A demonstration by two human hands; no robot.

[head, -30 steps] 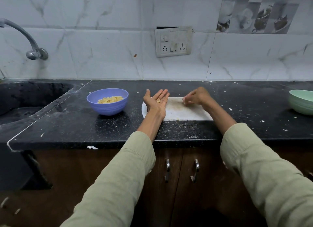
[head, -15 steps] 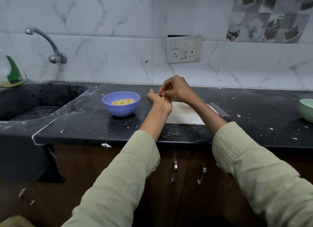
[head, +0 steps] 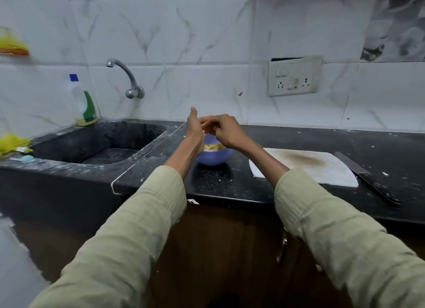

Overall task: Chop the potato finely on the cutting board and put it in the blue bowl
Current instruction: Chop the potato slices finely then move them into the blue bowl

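The blue bowl [head: 215,158] stands on the black counter just right of the sink, with yellowish chopped potato pieces [head: 212,147] inside. Both hands are raised directly over it. My left hand [head: 195,129] is turned on edge, thumb up, palm facing right. My right hand [head: 226,129] reaches across with bent fingers touching the left hand's palm and fingers; that contact is blurred. The white cutting board [head: 310,166] lies to the right with a brown stain and no potato on it. A dark knife [head: 365,178] lies along its right edge.
The black sink [head: 103,142] with its tap [head: 125,78] is on the left, a dish-soap bottle [head: 82,101] at its back corner. A wall socket [head: 294,76] is above the counter. White scraps dot the counter [head: 379,147]. Cabinet doors are below.
Both hands have moved left from over the cutting board to above the blue bowl, and the left palm has tipped from facing up to on edge. The view has swung left and closer.
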